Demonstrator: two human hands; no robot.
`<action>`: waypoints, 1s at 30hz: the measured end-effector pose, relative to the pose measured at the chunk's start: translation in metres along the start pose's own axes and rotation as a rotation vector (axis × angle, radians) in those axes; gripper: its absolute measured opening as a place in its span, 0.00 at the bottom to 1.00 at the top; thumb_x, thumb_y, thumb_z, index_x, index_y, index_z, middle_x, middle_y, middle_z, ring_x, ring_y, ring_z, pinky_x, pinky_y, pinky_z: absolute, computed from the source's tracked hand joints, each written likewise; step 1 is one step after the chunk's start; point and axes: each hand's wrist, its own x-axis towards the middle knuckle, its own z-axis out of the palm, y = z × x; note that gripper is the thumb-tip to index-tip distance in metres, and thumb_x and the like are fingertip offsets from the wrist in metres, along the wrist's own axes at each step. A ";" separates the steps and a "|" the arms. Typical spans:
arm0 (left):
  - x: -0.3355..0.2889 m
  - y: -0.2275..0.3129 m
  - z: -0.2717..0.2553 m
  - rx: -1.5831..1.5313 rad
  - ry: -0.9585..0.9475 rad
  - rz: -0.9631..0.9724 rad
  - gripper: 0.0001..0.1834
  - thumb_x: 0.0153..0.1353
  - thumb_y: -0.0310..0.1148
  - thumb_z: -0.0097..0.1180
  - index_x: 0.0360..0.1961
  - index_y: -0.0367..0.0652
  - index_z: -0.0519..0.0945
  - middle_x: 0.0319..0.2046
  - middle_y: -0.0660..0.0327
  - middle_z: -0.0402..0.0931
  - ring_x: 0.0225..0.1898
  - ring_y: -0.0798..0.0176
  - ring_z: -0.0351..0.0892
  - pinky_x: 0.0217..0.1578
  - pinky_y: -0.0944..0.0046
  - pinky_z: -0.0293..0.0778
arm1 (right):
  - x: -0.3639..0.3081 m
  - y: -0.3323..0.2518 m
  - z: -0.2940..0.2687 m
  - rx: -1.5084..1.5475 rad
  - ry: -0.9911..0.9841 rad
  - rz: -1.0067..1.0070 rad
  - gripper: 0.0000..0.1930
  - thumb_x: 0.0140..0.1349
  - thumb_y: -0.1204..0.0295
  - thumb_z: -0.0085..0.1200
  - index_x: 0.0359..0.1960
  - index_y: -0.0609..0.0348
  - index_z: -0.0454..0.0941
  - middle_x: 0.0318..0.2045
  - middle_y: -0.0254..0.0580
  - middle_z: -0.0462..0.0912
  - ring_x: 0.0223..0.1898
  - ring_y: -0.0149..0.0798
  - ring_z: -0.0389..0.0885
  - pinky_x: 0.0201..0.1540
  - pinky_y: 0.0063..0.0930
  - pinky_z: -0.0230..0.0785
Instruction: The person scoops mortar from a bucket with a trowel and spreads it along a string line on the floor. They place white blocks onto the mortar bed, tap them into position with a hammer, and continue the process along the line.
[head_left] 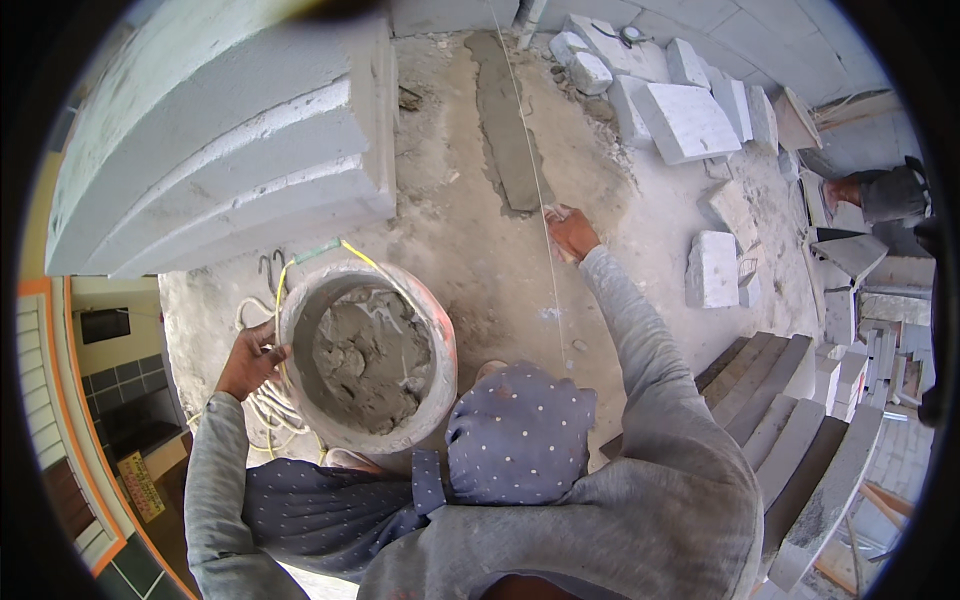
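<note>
My left hand (250, 362) is closed on the left rim of a round bucket (440, 385), its thumb over the edge. Wet grey mortar (365, 360) lies lumpy inside the bucket. My right hand (572, 235) is closed round a tool whose pale handle end (568, 257) shows under the palm; its working end does not show clearly. That hand is at the near end of a long strip of grey mortar (497, 100) spread on the floor. A taut white string line (522, 118) runs over the strip and passes close to my fingers.
Large white blocks (370, 140) are stacked at the left. More blocks (690, 122) lie at the far right, with a tape measure (632, 36). Rows of blocks (790, 440) stand near right. Yellow rope (370, 262) loops by the bucket. Another person's leg (890, 193) shows at right.
</note>
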 end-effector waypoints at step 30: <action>-0.017 0.031 0.016 -0.069 -0.009 0.023 0.12 0.64 0.33 0.61 0.37 0.33 0.79 0.28 0.59 0.78 0.27 0.66 0.80 0.27 0.64 0.80 | -0.276 -0.166 0.134 -1.429 -0.113 -0.839 0.19 0.57 0.74 0.57 0.53 0.61 0.78 0.36 0.56 0.81 0.35 0.54 0.84 0.38 0.46 0.77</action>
